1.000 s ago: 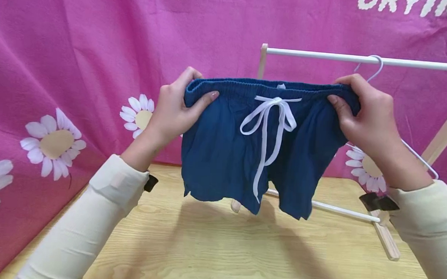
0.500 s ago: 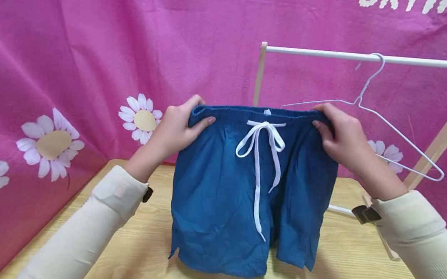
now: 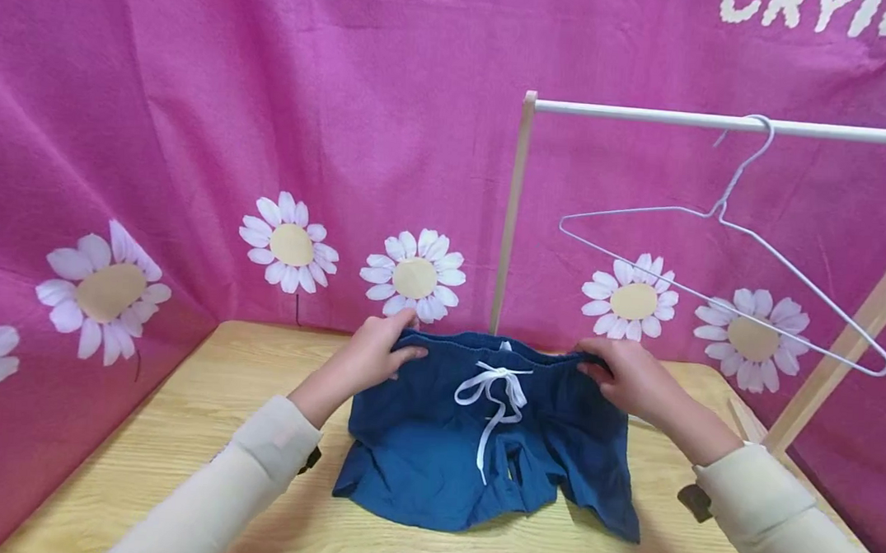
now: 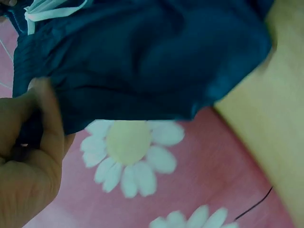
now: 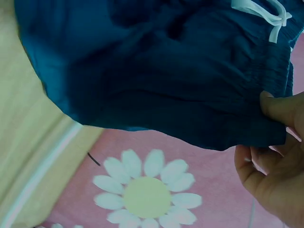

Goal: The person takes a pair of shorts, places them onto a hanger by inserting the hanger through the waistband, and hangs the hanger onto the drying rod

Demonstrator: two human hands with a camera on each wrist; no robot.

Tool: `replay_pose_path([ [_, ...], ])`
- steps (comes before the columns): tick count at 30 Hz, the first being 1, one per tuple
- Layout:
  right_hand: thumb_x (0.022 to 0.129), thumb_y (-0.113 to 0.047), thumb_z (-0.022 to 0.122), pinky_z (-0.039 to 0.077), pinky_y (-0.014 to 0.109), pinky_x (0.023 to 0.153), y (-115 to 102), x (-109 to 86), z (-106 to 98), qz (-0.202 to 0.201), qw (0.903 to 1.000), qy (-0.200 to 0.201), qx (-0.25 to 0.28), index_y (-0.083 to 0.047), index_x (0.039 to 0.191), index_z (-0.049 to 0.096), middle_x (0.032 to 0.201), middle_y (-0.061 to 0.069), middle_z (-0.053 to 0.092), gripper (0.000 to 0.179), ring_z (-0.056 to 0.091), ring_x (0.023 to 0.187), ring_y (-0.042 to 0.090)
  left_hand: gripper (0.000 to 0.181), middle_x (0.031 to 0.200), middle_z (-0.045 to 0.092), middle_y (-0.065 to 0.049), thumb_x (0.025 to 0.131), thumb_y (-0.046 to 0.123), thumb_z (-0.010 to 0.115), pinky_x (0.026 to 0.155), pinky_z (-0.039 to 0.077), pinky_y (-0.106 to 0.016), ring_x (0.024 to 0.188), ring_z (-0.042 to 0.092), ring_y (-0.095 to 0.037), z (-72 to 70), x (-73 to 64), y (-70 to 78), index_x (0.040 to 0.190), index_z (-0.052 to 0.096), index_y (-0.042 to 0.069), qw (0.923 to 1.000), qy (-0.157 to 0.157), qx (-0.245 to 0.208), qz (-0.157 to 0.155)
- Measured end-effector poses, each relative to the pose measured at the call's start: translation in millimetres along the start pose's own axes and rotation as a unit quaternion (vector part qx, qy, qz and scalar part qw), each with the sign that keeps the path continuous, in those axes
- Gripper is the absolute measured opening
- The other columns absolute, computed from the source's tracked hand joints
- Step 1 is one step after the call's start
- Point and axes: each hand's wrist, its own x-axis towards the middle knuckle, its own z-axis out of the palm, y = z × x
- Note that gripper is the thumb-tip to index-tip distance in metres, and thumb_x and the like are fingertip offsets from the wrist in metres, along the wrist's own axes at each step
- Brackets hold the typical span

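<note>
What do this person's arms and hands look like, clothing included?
The left sleeve and right sleeve are cream, with wide cuffs that look turned back. A small dark piece sticks out beside each cuff. The left hand and right hand are bare.

The head view looks forward and down from above and behind both grips, far enough back to take in the left hand [image 3: 375, 354], the right hand [image 3: 629, 377], the navy shorts [image 3: 435, 466] between them and the tabletop [image 3: 238, 366] below. The left wrist view sits close to its grip, turned sideways: the waistband [image 4: 31, 57] runs up-frame from the fingers, the tabletop opposite them. The right wrist view, equally near its grip, mirrors this. All three share the drawstring [image 4: 57, 12] between the grips.
</note>
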Motion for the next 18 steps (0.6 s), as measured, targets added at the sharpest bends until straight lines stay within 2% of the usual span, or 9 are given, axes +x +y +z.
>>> replay_pose_path([
  [2, 0.084, 0.006, 0.075, 0.057, 0.046, 0.077, 1, -6.0, 7, 0.001, 0.9999, 0.006, 0.009, -0.005, 0.099, 0.072, 0.087, 0.002, 0.072, 0.019, 0.065, 0.077, 0.018, 0.028, 0.075, 0.057, -0.008, 0.094, 0.021, 0.075, 0.063, 0.055, -0.029, 0.069, 0.064, -0.022, 6.1, -2.4, -2.5, 0.105, 0.053, 0.007, 0.9993, -0.005, -0.028, -0.026],
  [3, 0.083, 0.006, 0.076, 0.057, 0.047, 0.078, 1, -8.6, 9, 0.000, 0.9999, 0.012, 0.011, -0.004, 0.100, 0.073, 0.088, 0.003, 0.073, 0.020, 0.066, 0.079, 0.019, 0.029, 0.078, 0.058, -0.007, 0.094, 0.026, 0.074, 0.068, 0.056, -0.031, 0.075, 0.065, -0.022, 8.5, -3.1, -3.3, 0.105, 0.054, 0.007, 0.9990, 0.000, -0.030, -0.033],
  [6, 0.081, 0.008, 0.076, 0.058, 0.048, 0.079, 4, -14.6, 14, -0.003, 0.9995, 0.028, 0.012, -0.001, 0.101, 0.073, 0.090, 0.005, 0.074, 0.021, 0.069, 0.081, 0.022, 0.034, 0.078, 0.058, -0.007, 0.095, 0.037, 0.070, 0.071, 0.051, -0.036, 0.081, 0.060, -0.024, 13.4, -5.2, -5.2, 0.105, 0.056, 0.009, 0.9976, 0.009, -0.042, -0.054],
  [10, 0.081, 0.007, 0.077, 0.058, 0.049, 0.079, 8, -19.6, 17, -0.002, 0.9995, 0.030, 0.011, -0.002, 0.101, 0.073, 0.091, 0.004, 0.074, 0.022, 0.068, 0.081, 0.023, 0.023, 0.075, 0.058, -0.004, 0.100, 0.033, 0.061, 0.068, 0.050, -0.033, 0.074, 0.062, -0.018, 16.3, -9.8, -5.7, 0.103, 0.058, 0.010, 0.9930, 0.009, -0.092, -0.074],
  [14, 0.082, 0.003, 0.078, 0.057, 0.048, 0.078, 10, -22.3, 18, 0.001, 0.9998, 0.018, 0.005, -0.006, 0.101, 0.073, 0.091, 0.002, 0.074, 0.021, 0.068, 0.081, 0.022, 0.020, 0.079, 0.060, -0.005, 0.104, 0.027, 0.053, 0.072, 0.056, -0.032, 0.073, 0.066, -0.017, 16.8, -14.1, -1.7, 0.100, 0.060, 0.009, 0.9859, 0.017, -0.142, -0.087],
  [18, 0.085, -0.001, 0.077, 0.056, 0.045, 0.072, 10, -25.0, 21, 0.009, 0.9999, -0.004, -0.006, -0.008, 0.102, 0.074, 0.090, 0.000, 0.074, 0.020, 0.066, 0.077, 0.019, 0.018, 0.080, 0.058, -0.005, 0.103, 0.027, 0.054, 0.074, 0.059, -0.034, 0.077, 0.064, -0.018, 16.8, -15.8, 0.2, 0.101, 0.060, 0.010, 0.9837, -0.002, -0.157, -0.088],
])
